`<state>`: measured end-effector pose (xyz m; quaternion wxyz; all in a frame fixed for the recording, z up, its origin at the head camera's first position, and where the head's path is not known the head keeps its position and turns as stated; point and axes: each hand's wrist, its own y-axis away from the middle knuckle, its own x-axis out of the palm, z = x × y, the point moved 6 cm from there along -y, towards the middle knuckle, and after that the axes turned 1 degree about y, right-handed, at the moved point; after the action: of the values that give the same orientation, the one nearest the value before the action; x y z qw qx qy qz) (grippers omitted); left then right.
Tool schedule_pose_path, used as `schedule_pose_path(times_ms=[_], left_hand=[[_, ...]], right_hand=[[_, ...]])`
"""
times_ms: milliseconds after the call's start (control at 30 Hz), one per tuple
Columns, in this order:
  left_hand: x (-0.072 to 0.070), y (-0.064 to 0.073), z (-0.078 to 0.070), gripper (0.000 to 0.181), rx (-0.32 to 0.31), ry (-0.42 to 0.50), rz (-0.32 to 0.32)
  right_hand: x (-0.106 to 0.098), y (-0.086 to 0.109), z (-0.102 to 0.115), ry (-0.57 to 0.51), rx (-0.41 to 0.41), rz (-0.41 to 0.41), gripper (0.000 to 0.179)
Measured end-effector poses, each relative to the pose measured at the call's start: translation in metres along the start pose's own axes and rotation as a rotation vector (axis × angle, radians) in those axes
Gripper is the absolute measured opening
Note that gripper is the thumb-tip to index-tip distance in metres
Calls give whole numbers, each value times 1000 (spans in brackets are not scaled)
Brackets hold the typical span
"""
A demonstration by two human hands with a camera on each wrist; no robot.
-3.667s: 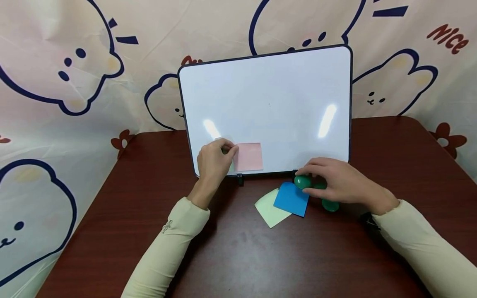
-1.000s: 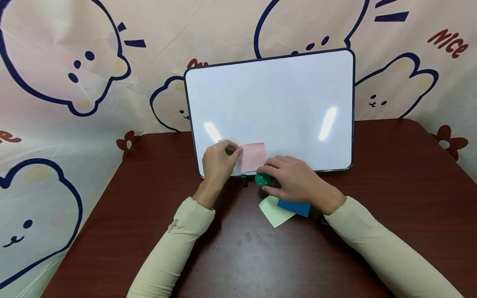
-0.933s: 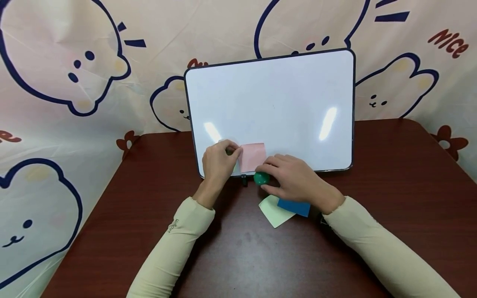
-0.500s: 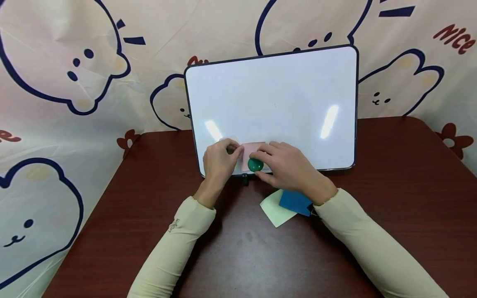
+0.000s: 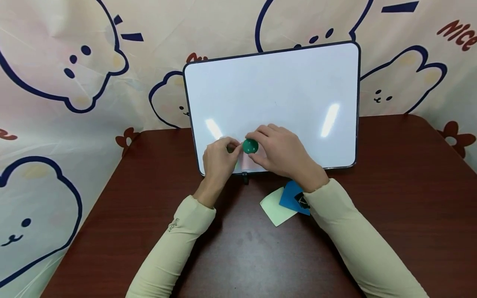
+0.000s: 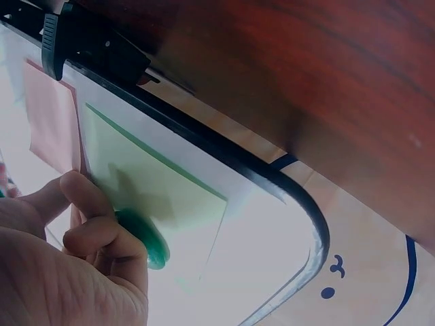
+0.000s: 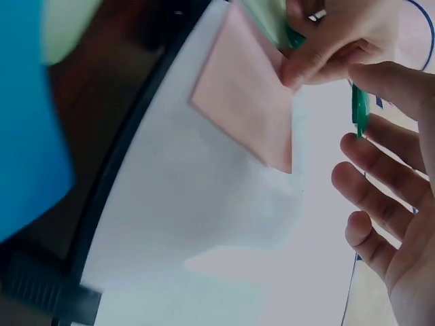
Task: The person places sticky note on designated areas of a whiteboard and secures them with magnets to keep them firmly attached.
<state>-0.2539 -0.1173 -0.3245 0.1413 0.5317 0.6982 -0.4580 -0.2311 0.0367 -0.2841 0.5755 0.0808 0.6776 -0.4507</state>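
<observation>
My left hand [image 5: 220, 159] pinches the upper left corner of a pink sticky note [image 7: 248, 88] against the lower part of a whiteboard [image 5: 275, 95]. Between the thumb and fingers of my right hand [image 5: 285, 151] is a round green magnet [image 5: 250, 146], close to the left fingertips at the note's top edge. In the head view the right hand covers much of the note. A light green sticky note [image 6: 173, 170] lies on the board beside the pink one, with another green magnet [image 6: 146, 238] on it, partly behind the left fingers.
On the brown table [image 5: 238, 256], a blue paper [image 5: 288, 196] overlaps a pale green paper [image 5: 277, 208] in front of the board, under the right wrist. A black stand clip [image 5: 245, 179] holds the board's lower edge. A printed curtain [image 5: 220, 25] hangs behind.
My right hand has carried the green magnet from the table at the right, leftward and then up to the pink note's top edge. The left hand has kept its pinch.
</observation>
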Motion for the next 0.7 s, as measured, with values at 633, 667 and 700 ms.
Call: schedule_pose_path(times_ms=[633,667,700], left_hand=[[1,0,-2,14,40,-22,-24],[1,0,-2,14,41,-24,-26],[1,0,-2,14,41,-26,-29]], right_hand=[[21,-3,-16,-45,40,-6,35],[22,-4,-17,-46,38,-3,35],[22,-4,-16,-47,37,1,35]])
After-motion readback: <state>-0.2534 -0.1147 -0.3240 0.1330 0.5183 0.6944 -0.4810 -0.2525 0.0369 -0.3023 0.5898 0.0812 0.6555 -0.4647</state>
